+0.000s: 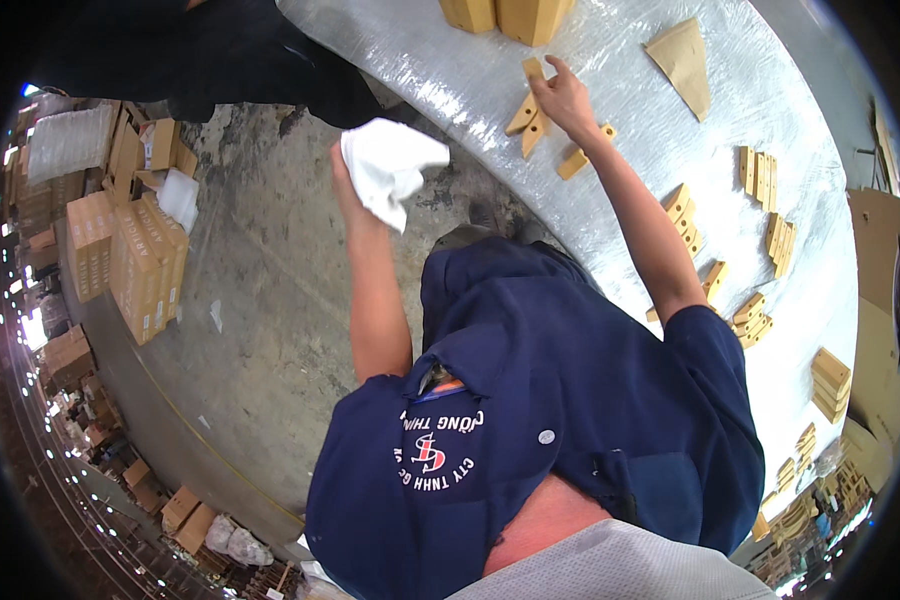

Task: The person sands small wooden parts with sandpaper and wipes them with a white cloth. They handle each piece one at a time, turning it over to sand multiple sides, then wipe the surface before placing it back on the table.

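Note:
My left hand [344, 180] is closed on a bunched white cloth [390, 165], held over the floor beside the table. Over the table, my right hand [562, 98] has its fingers at a small yellowish wooden block [532, 70], which appears to be in their grip; part of the block is hidden by them. Against that block lies another drilled wooden block [521, 116], set at an angle. One more block [574, 163] rests below my right wrist.
The table [660, 150] is wrapped in shiny film. Small wooden blocks [760, 178] lie in several groups along its right side. A brown paper piece [682, 68] and larger wooden pieces [530, 20] sit farther off. Cartons [135, 265] stand at left; a dark-clothed person [220, 60] is at upper left.

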Tool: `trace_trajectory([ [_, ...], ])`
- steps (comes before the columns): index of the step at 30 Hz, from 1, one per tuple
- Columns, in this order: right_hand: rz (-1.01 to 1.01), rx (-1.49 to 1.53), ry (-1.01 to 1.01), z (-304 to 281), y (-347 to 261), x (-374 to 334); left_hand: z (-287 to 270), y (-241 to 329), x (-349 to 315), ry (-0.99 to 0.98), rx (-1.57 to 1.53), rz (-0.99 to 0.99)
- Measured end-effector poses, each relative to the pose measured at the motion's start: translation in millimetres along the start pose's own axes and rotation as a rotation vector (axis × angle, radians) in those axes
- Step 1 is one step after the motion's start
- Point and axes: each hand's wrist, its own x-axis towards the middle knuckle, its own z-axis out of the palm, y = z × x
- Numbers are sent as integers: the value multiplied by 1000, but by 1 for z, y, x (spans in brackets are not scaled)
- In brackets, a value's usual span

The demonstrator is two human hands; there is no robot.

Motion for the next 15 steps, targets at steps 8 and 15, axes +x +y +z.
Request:
trace_trajectory([
  [8,-40,-248,0,56,-5,28,-95,-83,-31,-278,1011,-39],
  [15,-53,-637,37,39,24,-51,-122,-96,-6,-626,1036,-367],
])
